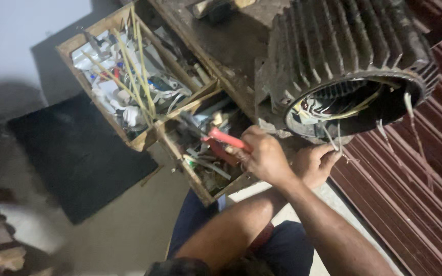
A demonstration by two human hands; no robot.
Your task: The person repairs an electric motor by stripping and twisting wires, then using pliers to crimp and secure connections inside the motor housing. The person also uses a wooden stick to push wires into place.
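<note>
Two bare hands: left [264,156] grip pinching red-handled pliers [226,139], right [315,163] pinching thin wire [333,140] by ribbed motor [344,61]

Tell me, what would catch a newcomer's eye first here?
Probably the big finned motor housing at upper right, its open end showing windings and loose wire ends hanging out. Just below it, the right hand grips red-handled pliers while the left hand pinches thin wires. To the left sits a wooden tray crammed with yellow sleeving and white scraps.
</note>
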